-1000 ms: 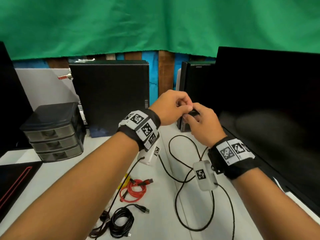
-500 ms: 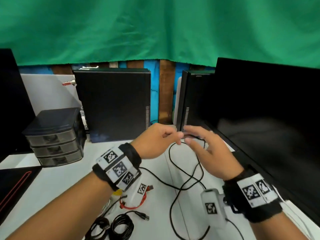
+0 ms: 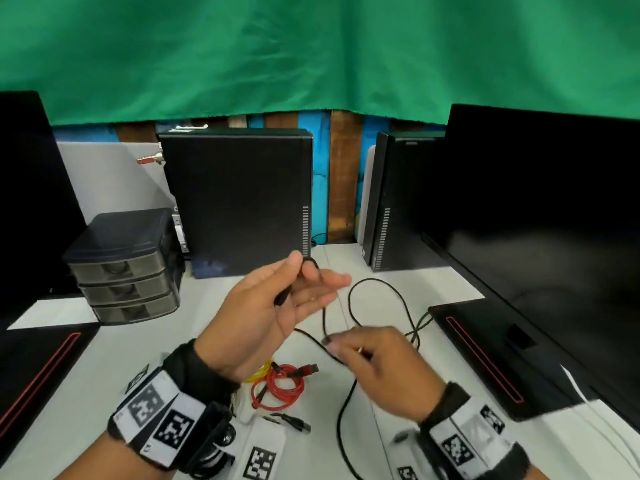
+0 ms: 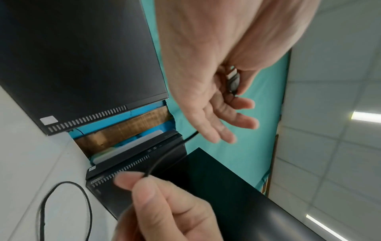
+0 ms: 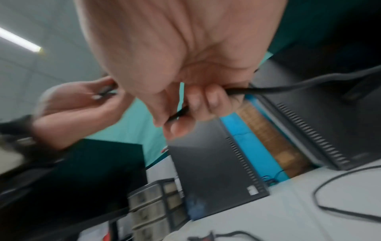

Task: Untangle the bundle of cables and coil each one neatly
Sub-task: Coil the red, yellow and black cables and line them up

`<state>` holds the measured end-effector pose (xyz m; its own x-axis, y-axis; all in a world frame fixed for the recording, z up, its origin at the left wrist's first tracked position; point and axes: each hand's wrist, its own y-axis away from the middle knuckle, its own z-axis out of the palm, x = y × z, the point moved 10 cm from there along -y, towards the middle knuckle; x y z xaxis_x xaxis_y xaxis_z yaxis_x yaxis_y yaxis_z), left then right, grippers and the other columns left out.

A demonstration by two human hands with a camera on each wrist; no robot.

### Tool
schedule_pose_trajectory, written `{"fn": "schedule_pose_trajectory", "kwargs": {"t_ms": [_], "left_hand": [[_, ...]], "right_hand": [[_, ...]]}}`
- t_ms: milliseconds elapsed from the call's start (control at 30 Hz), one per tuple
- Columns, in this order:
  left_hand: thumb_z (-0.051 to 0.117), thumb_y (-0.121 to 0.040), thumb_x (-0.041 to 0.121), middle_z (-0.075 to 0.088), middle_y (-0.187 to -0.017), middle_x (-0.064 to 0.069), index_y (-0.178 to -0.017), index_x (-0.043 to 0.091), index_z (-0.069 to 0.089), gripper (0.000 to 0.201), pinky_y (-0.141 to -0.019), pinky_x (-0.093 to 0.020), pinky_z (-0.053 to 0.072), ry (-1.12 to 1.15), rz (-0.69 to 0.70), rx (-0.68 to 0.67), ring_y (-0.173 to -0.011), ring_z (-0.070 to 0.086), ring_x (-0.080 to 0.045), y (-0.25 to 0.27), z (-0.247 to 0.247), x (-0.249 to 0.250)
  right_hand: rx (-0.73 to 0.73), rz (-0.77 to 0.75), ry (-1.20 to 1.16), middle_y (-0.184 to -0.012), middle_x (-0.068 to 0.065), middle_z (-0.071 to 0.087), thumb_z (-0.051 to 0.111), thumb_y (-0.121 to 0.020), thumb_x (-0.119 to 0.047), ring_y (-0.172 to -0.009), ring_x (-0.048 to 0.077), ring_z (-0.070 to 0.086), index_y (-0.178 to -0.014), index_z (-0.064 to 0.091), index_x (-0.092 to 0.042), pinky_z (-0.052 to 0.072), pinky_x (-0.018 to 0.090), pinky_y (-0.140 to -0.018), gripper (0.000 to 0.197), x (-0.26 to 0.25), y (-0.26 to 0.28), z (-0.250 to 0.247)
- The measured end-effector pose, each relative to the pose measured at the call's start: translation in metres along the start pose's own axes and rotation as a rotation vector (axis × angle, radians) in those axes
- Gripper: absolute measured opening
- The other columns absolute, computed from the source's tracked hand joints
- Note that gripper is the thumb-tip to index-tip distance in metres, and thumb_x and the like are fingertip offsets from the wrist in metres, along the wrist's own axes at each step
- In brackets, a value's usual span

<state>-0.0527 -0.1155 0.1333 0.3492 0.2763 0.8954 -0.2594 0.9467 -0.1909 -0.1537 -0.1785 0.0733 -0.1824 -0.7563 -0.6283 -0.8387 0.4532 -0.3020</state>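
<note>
Both hands now sit lower and nearer the body than a second ago, when they worked together high up in front of the right-hand computer case (image 3: 388, 202); half a second ago their fingertips met, now they are well apart. Left hand (image 3: 273, 317), palm turned up, raised above the white table (image 3: 173, 358): the plug end of the black cable (image 3: 374, 306) is pinned between thumb and palm, while the other fingers (image 4: 226, 124) lie straight and spread. In the left wrist view the metal connector (image 4: 233, 79) sits under the thumb base. Right hand (image 3: 384, 368) is lower and to the right, fingers curled round the same cable further along, thumb and forefinger pinching it. Between the hands the cable hangs in a short span; beyond the right hand it lies in loose uncoiled loops on the table, reaching toward the monitor base (image 3: 485, 341), and another stretch trails toward the near edge. A red cable (image 3: 280, 386), coiled, lies on the table below the left hand, as before, a yellow cable (image 3: 261, 372) touching its left side. The plug of another black lead (image 3: 294, 422) shows beside the left wristband. Drawer unit (image 3: 128, 268) and central computer case (image 3: 239, 202) stand unchanged at the back.
</note>
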Motion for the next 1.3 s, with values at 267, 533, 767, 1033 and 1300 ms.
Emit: {"fn": "schedule_pose_trajectory", "kwargs": {"t_ms": [267,533,767,1033,1300], "left_hand": [[0.037,-0.104,0.038,0.075,-0.108,0.005,-0.108,0.019,0.069,0.037,-0.101,-0.028,0.046,-0.704,0.144,0.011,-0.109,0.068,-0.009,0.004,-0.016,-0.018],[0.035,-0.106,0.031,0.065,-0.061,0.001,-0.089,0.023,0.069,0.038,-0.097,-0.037,0.049,-0.739,-0.021,-0.319,-0.066,0.065,-0.016,0.008,0.03,-0.018],[0.044,-0.097,0.027,0.041,-0.048,0.008,-0.082,0.011,0.069,0.033,-0.07,-0.028,0.054,0.138,-0.031,-0.217,-0.041,0.045,-0.008,0.012,0.027,0.029],[0.046,-0.099,0.024,0.048,-0.058,0.002,-0.112,-0.001,0.065,0.034,-0.102,-0.04,0.051,0.407,-0.03,0.218,-0.057,0.062,-0.011,0.01,-0.026,-0.002],[0.034,-0.107,0.019,0.067,-0.07,0.0,-0.108,0.003,0.064,0.034,-0.097,-0.033,0.05,0.097,0.177,0.28,-0.1,0.072,-0.022,-0.017,-0.026,0.032]], "right_hand": [[-0.185,-0.114,0.071,-0.065,-0.014,0.054,0.047,-0.104,-0.031,-0.062,0.007,0.051,-0.107,0.067,-0.022,0.04,0.019,-0.06,0.022,-0.058,0.022,-0.008],[0.053,-0.135,-0.061,-0.082,-0.006,0.074,0.068,-0.086,-0.033,-0.078,0.014,0.07,-0.09,0.077,-0.021,0.057,0.026,-0.074,0.016,-0.064,-0.011,-0.105],[0.272,-0.033,-0.17,-0.068,-0.008,0.068,0.059,-0.096,-0.02,-0.068,-0.001,0.064,-0.081,0.076,-0.006,0.049,0.013,-0.065,0.027,-0.017,-0.032,-0.118],[-0.152,-0.021,-0.168,-0.064,-0.012,0.055,0.047,-0.103,-0.038,-0.06,0.003,0.05,-0.125,0.063,-0.045,0.045,0.017,-0.065,0.029,-0.032,0.013,0.028],[-0.118,0.017,-0.088,-0.065,-0.009,0.062,0.051,-0.103,-0.029,-0.061,0.004,0.056,-0.112,0.064,-0.032,0.047,0.019,-0.064,0.017,-0.035,0.014,-0.009]]}}
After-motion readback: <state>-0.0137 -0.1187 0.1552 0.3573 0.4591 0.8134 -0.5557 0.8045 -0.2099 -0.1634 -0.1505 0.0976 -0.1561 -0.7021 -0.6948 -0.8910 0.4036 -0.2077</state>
